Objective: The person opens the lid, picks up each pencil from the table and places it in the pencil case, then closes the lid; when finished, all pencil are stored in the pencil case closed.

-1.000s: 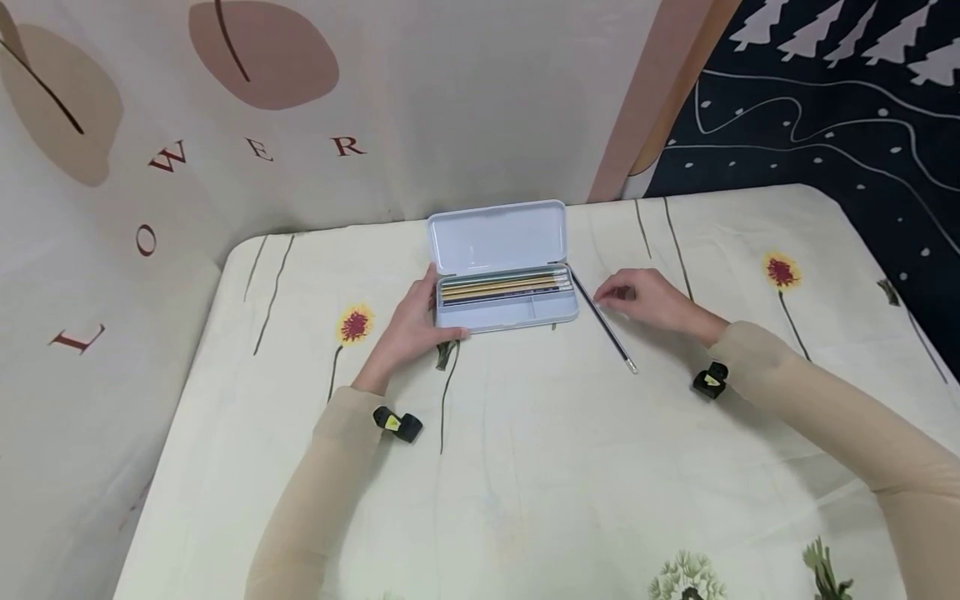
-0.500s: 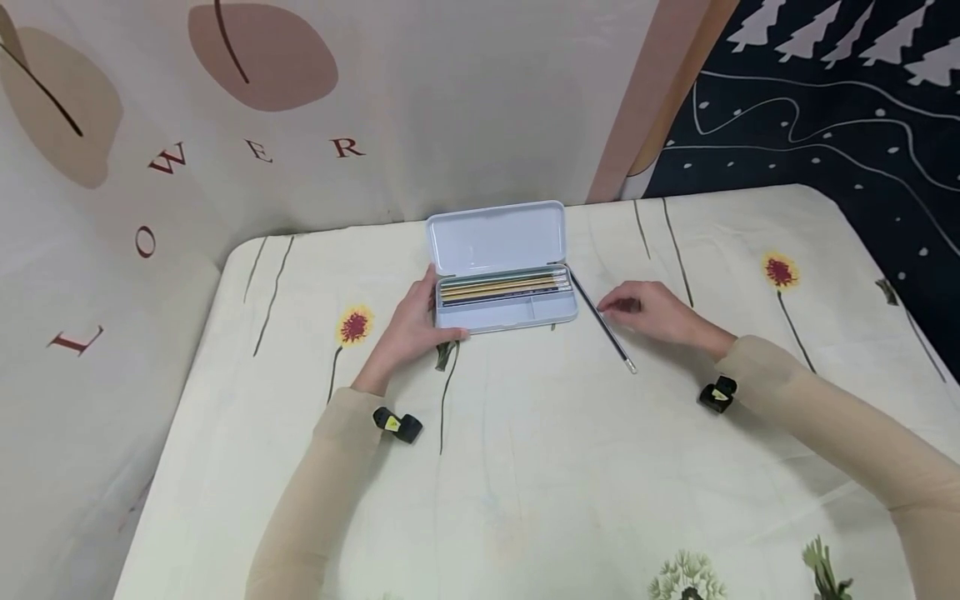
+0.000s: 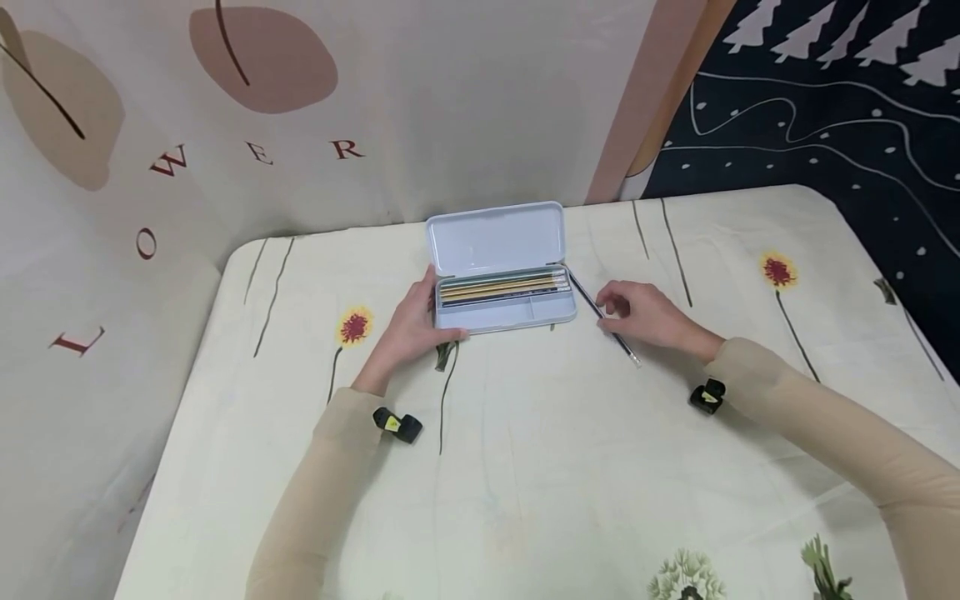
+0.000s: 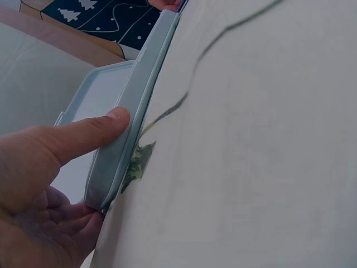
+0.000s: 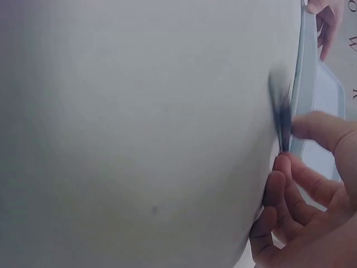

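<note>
A pale blue pencil case [image 3: 480,315] lies with its lid [image 3: 497,239] raised at the back of the table. Several pencils [image 3: 504,287] sit side by side in its long compartment. My left hand [image 3: 408,329] grips the case's left end, thumb on the front wall in the left wrist view and the other fingers around the end. Right of the case, a dark pencil [image 3: 583,291] slants across the cloth, its eraser end towards me. My right hand [image 3: 645,315] pinches this pencil between thumb and fingers, partly covering its middle; its end is blurred in the right wrist view.
A pale cloth [image 3: 525,467] with printed flowers covers the table. Behind it hangs a light curtain [image 3: 480,108] with letters and leaf shapes, close behind the raised lid. A dark tree-patterned cloth [image 3: 810,158] hangs at the right.
My right hand has shifted slightly down along the pencil and now pinches it, and the pencil's eraser end has moved a little. The left hand and the case stay in place.
</note>
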`<state>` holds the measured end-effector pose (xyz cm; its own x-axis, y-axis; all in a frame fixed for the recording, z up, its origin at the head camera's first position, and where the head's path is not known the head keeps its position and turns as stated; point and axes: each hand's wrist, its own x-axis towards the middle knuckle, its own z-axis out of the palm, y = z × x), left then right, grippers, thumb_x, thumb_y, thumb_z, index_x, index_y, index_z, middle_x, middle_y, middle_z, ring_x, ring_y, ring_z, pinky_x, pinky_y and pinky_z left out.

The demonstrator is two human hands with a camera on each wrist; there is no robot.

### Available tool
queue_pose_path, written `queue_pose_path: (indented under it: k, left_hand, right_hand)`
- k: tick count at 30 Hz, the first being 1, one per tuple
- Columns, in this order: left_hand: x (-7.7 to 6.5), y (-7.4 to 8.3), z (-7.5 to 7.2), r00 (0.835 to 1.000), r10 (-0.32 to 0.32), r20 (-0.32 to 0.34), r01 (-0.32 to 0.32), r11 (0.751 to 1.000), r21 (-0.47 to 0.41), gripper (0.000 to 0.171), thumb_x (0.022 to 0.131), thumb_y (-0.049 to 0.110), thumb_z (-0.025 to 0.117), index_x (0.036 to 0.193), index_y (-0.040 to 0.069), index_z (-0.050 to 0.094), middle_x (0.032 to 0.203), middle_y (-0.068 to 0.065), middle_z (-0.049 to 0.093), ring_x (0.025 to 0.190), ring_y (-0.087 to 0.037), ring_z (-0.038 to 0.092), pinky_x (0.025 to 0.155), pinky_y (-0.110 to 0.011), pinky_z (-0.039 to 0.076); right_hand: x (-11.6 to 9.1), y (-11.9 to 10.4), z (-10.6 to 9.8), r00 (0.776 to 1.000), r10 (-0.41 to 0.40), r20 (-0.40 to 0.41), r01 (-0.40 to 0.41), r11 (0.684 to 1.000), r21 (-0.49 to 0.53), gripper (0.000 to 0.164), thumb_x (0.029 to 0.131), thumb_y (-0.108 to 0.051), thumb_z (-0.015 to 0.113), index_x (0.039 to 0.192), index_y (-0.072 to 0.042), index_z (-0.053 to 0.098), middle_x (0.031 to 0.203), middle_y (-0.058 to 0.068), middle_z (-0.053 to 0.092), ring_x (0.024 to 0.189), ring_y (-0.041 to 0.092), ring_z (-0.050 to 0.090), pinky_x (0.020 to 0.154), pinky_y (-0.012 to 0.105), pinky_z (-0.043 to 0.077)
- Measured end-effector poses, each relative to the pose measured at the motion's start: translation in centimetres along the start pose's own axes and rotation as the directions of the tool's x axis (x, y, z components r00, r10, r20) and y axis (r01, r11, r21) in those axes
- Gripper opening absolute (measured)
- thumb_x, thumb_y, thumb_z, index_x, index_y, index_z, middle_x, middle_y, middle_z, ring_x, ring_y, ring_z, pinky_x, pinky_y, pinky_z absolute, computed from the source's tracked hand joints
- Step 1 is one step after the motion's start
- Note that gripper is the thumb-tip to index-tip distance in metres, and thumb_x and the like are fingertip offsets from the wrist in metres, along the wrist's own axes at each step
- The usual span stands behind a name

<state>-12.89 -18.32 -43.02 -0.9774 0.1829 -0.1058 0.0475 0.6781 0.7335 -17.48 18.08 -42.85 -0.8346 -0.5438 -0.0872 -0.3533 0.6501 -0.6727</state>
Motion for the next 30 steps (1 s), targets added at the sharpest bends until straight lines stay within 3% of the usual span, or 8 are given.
queue_pose_path:
  k: [17, 30]
  left_hand:
    - [-0.2, 0.2, -0.1, 1.0, 0.003, 0.002, -0.003, 1.0, 0.001, 0.115, 0.075, 0.024, 0.085, 0.155, 0.005, 0.004, 0.144, -0.022, 0.034, 0.133, -0.033, 0.035, 0.11, -0.045, 0.027]
    - [-0.2, 0.3, -0.2, 1.0, -0.01, 0.007, 0.009, 1.0, 0.012, 0.116, 0.075, 0.024, 0.085, 0.155, 0.004, 0.003, 0.144, -0.023, 0.034, 0.133, -0.033, 0.035, 0.11, -0.046, 0.026]
  right_hand:
    - [-0.2, 0.6, -1.9, 0.993, 0.108, -0.046, -0.106, 0.993, 0.042, 0.019, 0.087, 0.001, 0.063, 0.106, 0.002, 0.065, 0.091, 0.012, 0.062, 0.083, 0.027, 0.058, 0.062, 0.03, 0.046]
    - [-1.1, 1.4, -3.6, 0.996, 0.072, -0.056, -0.067, 0.995, 0.077, 0.018, 0.09, 0.0, 0.059, 0.106, 0.002, 0.066, 0.094, 0.013, 0.063, 0.085, 0.028, 0.058, 0.062, 0.025, 0.047]
